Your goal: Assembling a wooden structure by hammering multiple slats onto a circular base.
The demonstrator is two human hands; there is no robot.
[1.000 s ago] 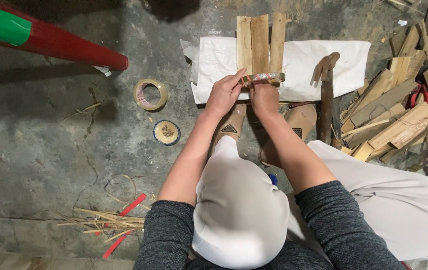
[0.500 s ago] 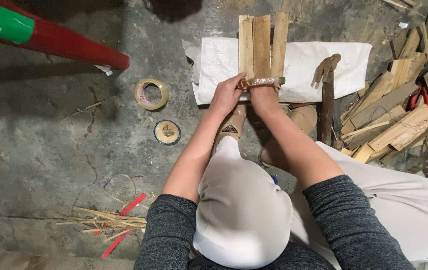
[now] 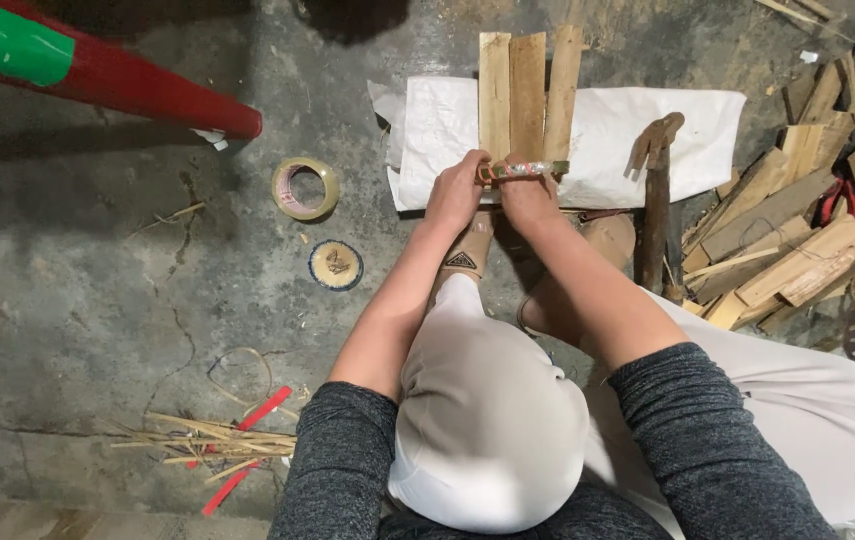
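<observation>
Left hand (image 3: 455, 192): I see it curled over the near end of the wooden slats (image 3: 525, 100), fingers closed, pinching the left end of the band of tape (image 3: 527, 169) that crosses them.
Right hand (image 3: 529, 198): just beside the left, touching it; fingers pressed together on the slats under the band, thumb side up. I cannot tell exactly what the fingertips pinch.
Wooden slats: three flat strips side by side, lying lengthwise on the white sack (image 3: 597, 140), far ends past its far edge.
White sack: spread on the concrete floor (image 3: 97, 280), ahead of my knees.
Hatchet (image 3: 655, 190): right of the hands, head resting on the sack, handle toward me.
Tape rolls: one open ring (image 3: 304, 188) left of the sack, a smaller roll (image 3: 334, 264) nearer me.
Scrap wood pile (image 3: 797, 230): far right, well apart from the hands.
Red and green pole (image 3: 97, 70): upper left.
</observation>
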